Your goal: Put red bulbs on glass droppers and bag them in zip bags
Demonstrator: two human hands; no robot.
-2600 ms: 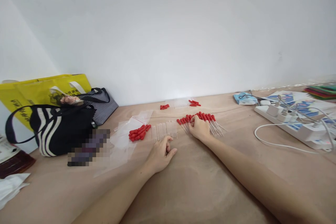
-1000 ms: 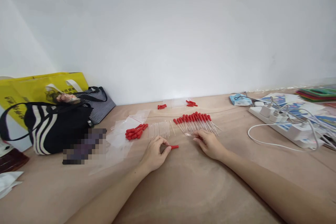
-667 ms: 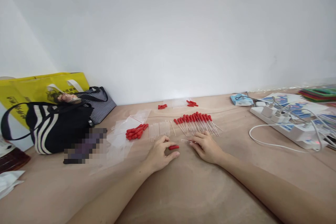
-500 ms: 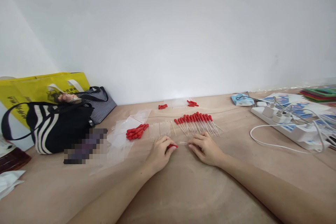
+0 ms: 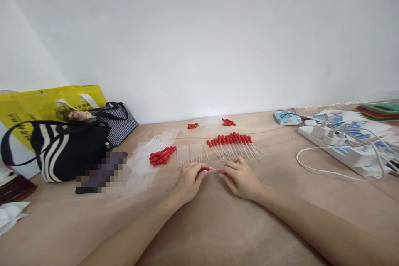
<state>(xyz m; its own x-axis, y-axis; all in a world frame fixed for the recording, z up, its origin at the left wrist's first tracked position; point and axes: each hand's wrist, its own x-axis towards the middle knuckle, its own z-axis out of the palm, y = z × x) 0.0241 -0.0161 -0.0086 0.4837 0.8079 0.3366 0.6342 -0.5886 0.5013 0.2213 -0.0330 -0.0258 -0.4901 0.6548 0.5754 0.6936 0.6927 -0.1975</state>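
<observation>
Between the fingers of my left hand (image 5: 189,179) is a red rubber bulb (image 5: 204,169), its open end pointing right. My right hand (image 5: 240,178) pinches a thin clear dropper tube (image 5: 213,169), whose tip meets the bulb's mouth; how far it sits inside I cannot tell. Just beyond my right hand lies a fanned row of droppers with red bulbs (image 5: 233,139). Loose clear tubes (image 5: 190,153) lie side by side past my left hand. Left of them is a heap of red bulbs (image 5: 162,156) on clear plastic bags (image 5: 141,174).
Small groups of red bulbs (image 5: 228,122) and tubes lie by the wall. At left are a black bag (image 5: 71,149), a yellow bag (image 5: 46,99) and a pixelated dark object (image 5: 102,174). A power strip (image 5: 336,151) with white cables and a blue mask pack (image 5: 287,118) are at right.
My hands have come closer together. The gap between the bulb and the tube has closed, and they now meet end to end.
</observation>
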